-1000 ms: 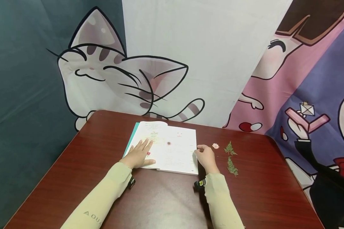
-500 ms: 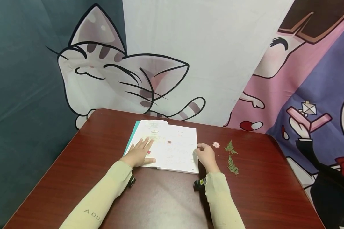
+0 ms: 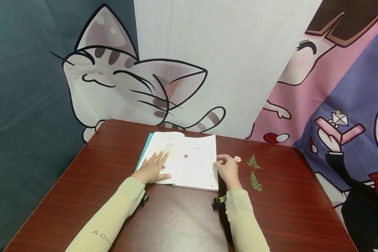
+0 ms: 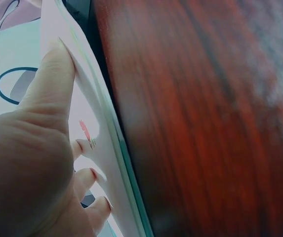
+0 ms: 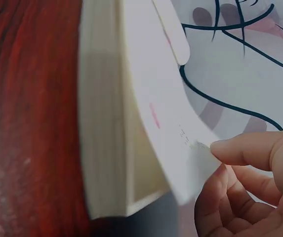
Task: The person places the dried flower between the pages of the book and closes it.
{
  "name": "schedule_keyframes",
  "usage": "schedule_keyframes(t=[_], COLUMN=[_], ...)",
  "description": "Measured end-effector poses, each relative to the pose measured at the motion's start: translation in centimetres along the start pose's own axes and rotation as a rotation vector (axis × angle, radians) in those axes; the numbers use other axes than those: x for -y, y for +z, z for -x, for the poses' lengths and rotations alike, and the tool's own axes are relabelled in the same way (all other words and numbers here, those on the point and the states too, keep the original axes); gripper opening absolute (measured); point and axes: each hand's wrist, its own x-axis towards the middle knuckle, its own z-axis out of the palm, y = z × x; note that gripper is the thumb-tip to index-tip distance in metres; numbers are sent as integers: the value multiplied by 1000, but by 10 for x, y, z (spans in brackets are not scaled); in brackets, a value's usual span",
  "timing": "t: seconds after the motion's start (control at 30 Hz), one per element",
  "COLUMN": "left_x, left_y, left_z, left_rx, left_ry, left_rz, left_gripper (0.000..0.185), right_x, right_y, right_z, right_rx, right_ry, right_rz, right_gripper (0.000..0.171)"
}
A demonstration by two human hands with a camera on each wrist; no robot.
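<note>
By the thumb and forefinger of the right hand (image 3: 227, 171), the right edge of a page (image 5: 176, 138) is pinched; the other fingers (image 5: 213, 195) are curled in beneath. The page is raised from the thick block of leaves below it, and a gap between them is shown in the right wrist view. On the left-hand page of the book (image 3: 197, 171), the left hand (image 3: 151, 170) is laid palm down, its fingers spread and nothing grasped, the thumb stretched along near the lower edge. The book is laid face up with its pages spread, and its teal cover (image 3: 145, 150) is seen along the left side. Between the two hands, near the inner fold, a small round dark-red spot (image 3: 186, 156) is shown; whether it is printed or laid there cannot be told.

Just beyond the right hand, a pale pink flower (image 3: 237, 159) is placed on the worktop (image 3: 289, 199). To its right, two green fern-like leaves, an upper leaf (image 3: 252, 162) and a lower leaf (image 3: 256, 182), are set one below the other. Both forearms are covered by pale yellow-green sleeves (image 3: 123, 199). Behind the worktop, a cartoon cat is printed on a backdrop (image 3: 113, 98).
</note>
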Motion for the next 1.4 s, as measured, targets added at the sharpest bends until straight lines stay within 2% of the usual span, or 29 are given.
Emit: schedule_keyframes(t=[0.37,0.53,0.67,0.8,0.93,1.07,1.27,1.4], left_x=[3,3,3,3,1,-1,-1,-3], left_y=[2,2,2,2,1,-1,-1,-1], left_z=[-2,-2,-3,-3,-1,1,0,-1], left_rx=[-13,-11,-10,-6,3,11,6,12], left_ry=[7,-4,-10,-11,-3,7,15,-12], left_rz=[-7,-4,-9,-8,-4,6,5,-11], left_gripper=[92,92,92,92,91,90,92,92], right_x=[17,29,40,40,41,45,50,51], right_y=[-1,6,14,30,43,54,67,75], right_z=[-3,-2,-1,-4,-4,-4,-4,-3], right_rx=[9,82,171,244,288,301,393,430], right_ry=[-30,-55,-57,-81,-129,-137,-144,-179], right_rz=[-320,-490,-576,-573,-501,-428,-398,-328], right_gripper=[24,29,31,30,30,29,38,42])
